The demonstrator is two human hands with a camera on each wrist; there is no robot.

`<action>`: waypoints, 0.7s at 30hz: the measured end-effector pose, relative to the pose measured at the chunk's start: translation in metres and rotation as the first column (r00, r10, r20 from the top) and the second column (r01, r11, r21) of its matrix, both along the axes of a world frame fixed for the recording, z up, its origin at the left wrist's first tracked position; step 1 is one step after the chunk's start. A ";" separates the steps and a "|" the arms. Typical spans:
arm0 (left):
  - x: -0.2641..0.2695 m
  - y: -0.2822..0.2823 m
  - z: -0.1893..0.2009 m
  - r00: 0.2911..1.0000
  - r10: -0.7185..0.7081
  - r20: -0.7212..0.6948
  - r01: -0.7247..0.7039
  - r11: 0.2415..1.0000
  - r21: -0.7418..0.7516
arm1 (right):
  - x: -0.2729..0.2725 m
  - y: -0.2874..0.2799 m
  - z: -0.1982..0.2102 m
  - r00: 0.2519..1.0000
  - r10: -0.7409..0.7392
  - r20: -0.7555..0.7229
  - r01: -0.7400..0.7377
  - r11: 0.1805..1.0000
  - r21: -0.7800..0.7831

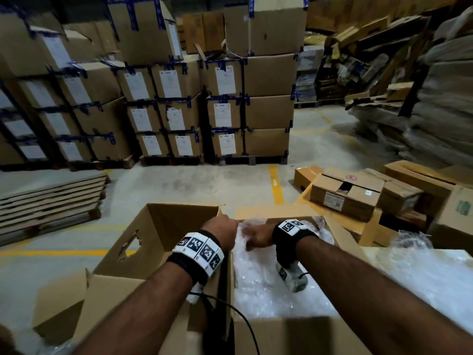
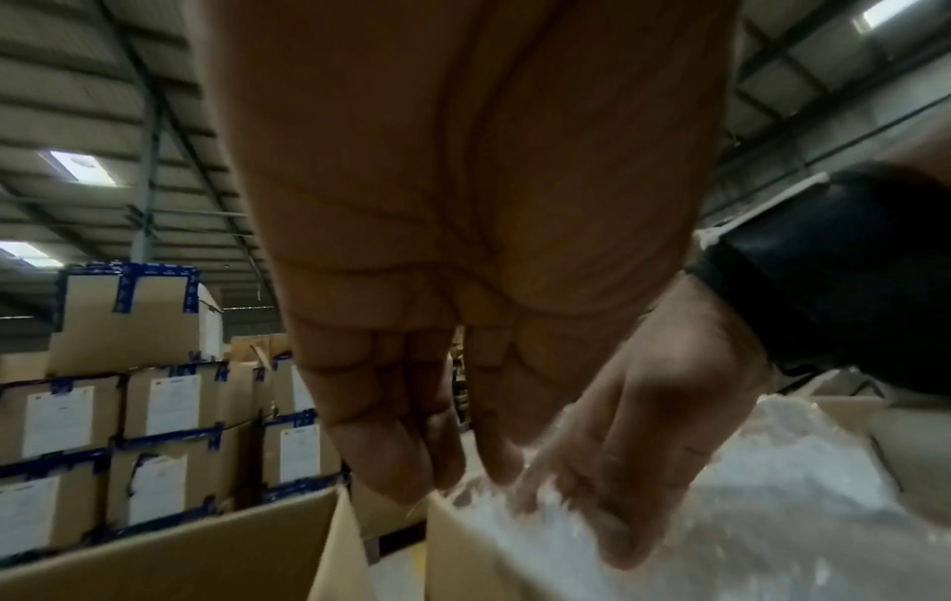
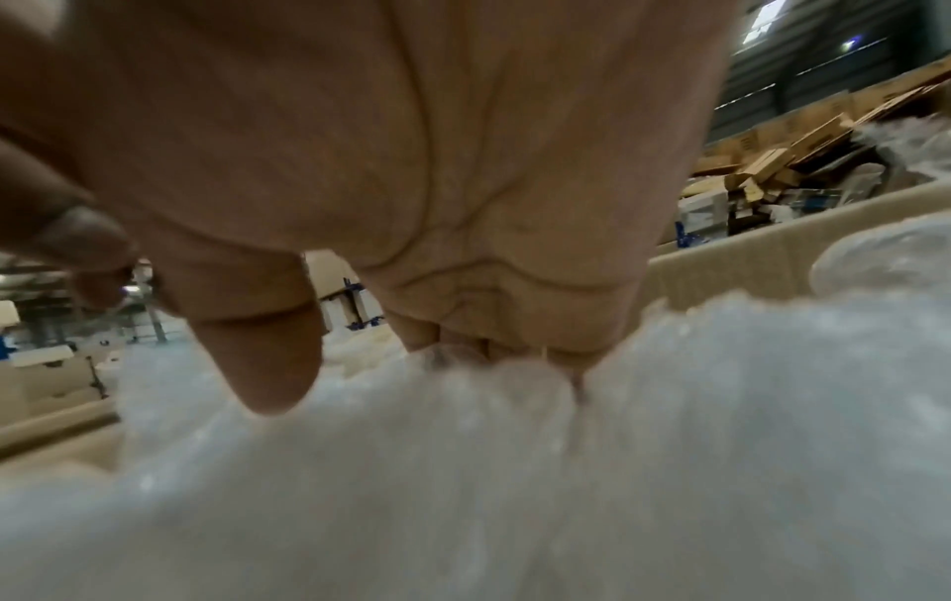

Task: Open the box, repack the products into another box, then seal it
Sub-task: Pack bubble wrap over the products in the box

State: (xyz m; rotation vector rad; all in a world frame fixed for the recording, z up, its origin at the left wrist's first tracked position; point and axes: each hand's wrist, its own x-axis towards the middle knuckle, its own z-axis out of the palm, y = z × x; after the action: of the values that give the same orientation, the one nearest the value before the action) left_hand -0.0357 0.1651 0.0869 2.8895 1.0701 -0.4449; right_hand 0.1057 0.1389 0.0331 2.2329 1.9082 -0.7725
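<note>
Low in the frame's centre, two open boxes stand side by side. The right box (image 1: 343, 234) is full of bubble wrap (image 1: 258, 275). At its far left corner the left hand (image 1: 222, 228) and right hand (image 1: 257, 235) both curl their fingers into the wrap, gripping it. The left box (image 1: 143, 242) shows only bare walls.

Labelled cartons (image 1: 176, 103) bound with blue tape are stacked on pallets at the back. Flattened cardboard sheets (image 1: 51, 198) are piled at left. Yellow lines (image 1: 277, 185) are painted on the floor (image 1: 194, 180).
</note>
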 end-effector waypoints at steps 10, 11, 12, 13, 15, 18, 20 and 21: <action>0.007 0.005 -0.040 0.999 0.008 -0.034 -0.005 0.997 0.077 | -0.007 0.026 -0.017 0.998 0.049 0.048 -0.049 0.999 -0.002; 0.008 0.006 -0.040 0.997 -0.017 -0.069 0.025 0.994 0.107 | -0.011 0.016 -0.006 0.996 0.055 0.064 -0.055 0.998 -0.004; 0.010 0.005 -0.041 0.995 -0.045 -0.094 0.057 0.990 0.127 | -0.011 0.010 0.001 0.996 0.061 0.062 -0.061 0.998 0.001; 0.011 0.006 -0.042 0.989 -0.077 -0.124 0.094 0.986 0.134 | -0.009 0.004 0.007 0.996 0.081 0.048 -0.082 0.997 0.008; 0.016 0.006 -0.041 0.969 -0.144 -0.198 0.170 0.978 0.120 | -0.002 -0.009 0.022 0.995 0.101 -0.018 -0.101 0.995 0.020; 0.027 0.003 -0.036 0.920 -0.198 -0.339 0.247 0.963 0.109 | 0.023 -0.016 0.038 0.996 0.018 -0.086 -0.012 0.997 0.071; 0.034 0.005 -0.039 0.904 -0.204 -0.377 0.262 0.959 0.111 | 0.036 -0.015 0.038 0.996 -0.028 -0.090 0.042 0.987 0.153; 0.036 0.008 -0.041 0.904 -0.207 -0.375 0.270 0.955 0.123 | 0.038 -0.014 0.038 0.994 -0.022 -0.105 0.040 0.985 0.166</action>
State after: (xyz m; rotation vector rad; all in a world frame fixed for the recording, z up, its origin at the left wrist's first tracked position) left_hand 0.0004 0.1728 0.0454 3.1923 0.8171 -0.9724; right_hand 0.1437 0.1246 0.0712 2.3686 2.0621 -0.7719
